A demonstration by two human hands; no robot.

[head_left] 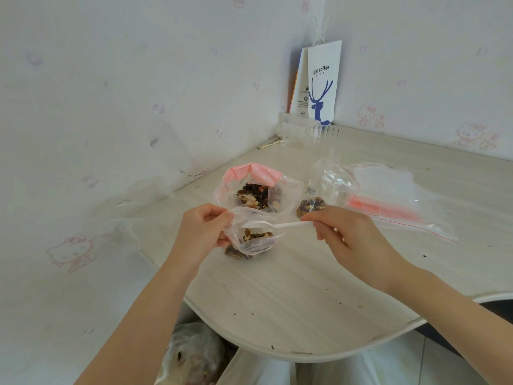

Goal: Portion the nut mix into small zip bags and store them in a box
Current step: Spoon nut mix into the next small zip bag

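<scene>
Pale table (291,287): left hand (200,232) holds small zip bag (249,240), right hand (347,234) spoon (274,224).

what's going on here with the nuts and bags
A person is portioning nut mix at a table. The left hand holds a small bag open, partly filled; the right hand holds a spoon at its mouth. The big bag of mix sits open behind, with one filled bag beside it and empty bags to the right.
</scene>
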